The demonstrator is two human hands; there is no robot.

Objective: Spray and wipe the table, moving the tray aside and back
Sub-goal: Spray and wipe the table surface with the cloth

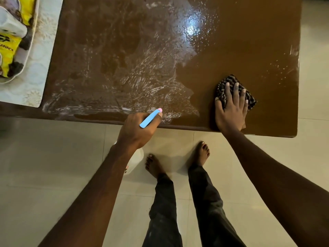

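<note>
Glistening brown table [231,50], white foamy streaks [142,82] left, smooth sheen right

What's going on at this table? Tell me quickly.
A person is cleaning the brown table. The left hand grips a spray bottle at the near edge; the right hand presses a checked cloth flat on the right part, which looks wiped. The middle and left bear soapy streaks. The tray sits off to the left, on a pale surface.

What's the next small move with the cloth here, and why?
Probably slide the cloth left into the foam: the right hand presses it flat on a streak-free patch of table, while the left hand holds the spray bottle clear.
</note>
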